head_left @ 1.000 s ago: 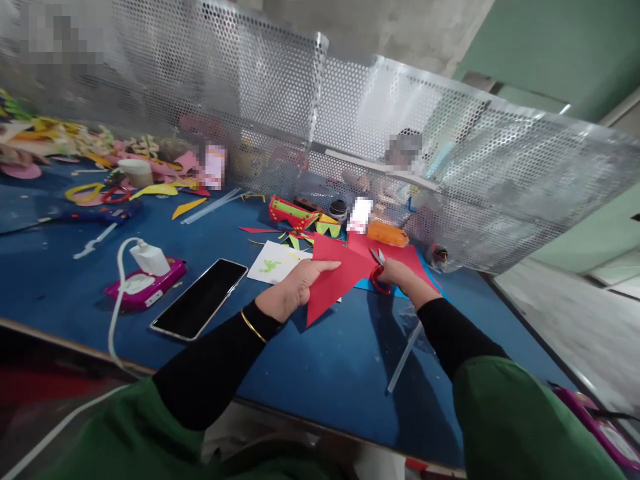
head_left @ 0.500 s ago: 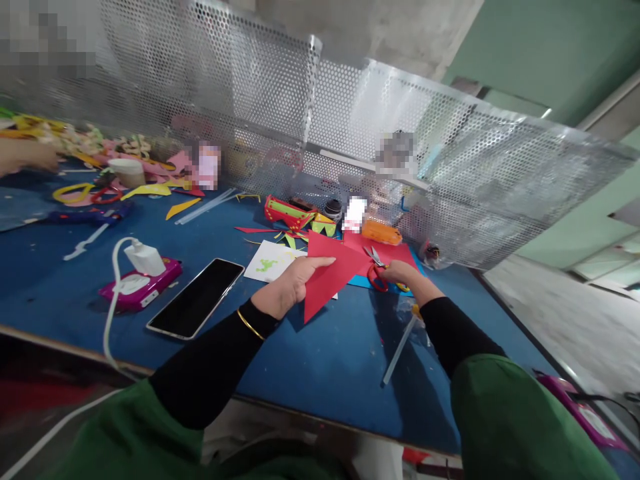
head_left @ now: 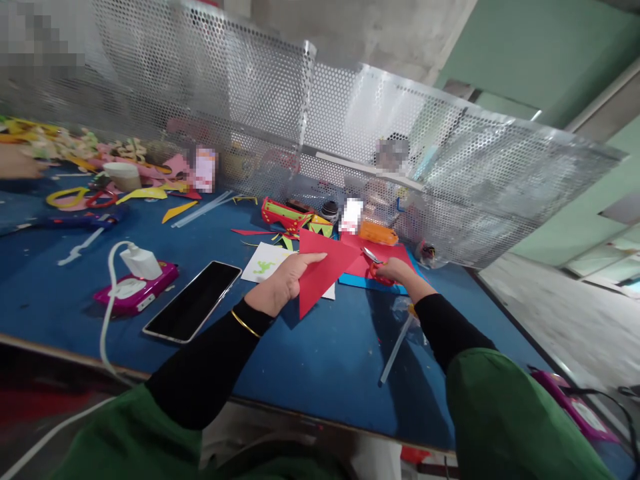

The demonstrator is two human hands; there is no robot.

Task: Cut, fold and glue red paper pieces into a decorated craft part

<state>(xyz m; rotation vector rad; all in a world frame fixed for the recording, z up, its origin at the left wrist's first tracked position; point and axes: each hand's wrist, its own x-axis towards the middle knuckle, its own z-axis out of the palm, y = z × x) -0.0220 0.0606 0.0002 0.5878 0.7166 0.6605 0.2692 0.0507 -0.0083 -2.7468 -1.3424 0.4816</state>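
My left hand (head_left: 284, 283) pinches a red paper triangle (head_left: 324, 267), thumb flat on top and fingers hidden underneath. My right hand (head_left: 396, 272) is closed around scissors (head_left: 373, 259) with red-orange handles. Their blades point at the right tip of the triangle and look nearly together; whether they touch the paper I cannot tell. Behind the scissors lies a larger red sheet (head_left: 395, 251) over a blue sheet (head_left: 350, 281). Partly under the triangle and my left hand is a white card (head_left: 257, 268) with a green figure.
To the left lie a phone (head_left: 195, 300) and a purple device (head_left: 135, 293) with a white plug and cable. A glue gun (head_left: 83, 218), paper scraps and a co-worker's hand (head_left: 20, 163) are further left. A perforated metal screen (head_left: 260, 100) stands behind. A glue stick (head_left: 397, 350) lies in front.
The scissor blades, spread apart earlier, have come together, and the handles have drawn closer in my right hand. My left hand still holds the paper triangle. The whole view has shifted slightly.
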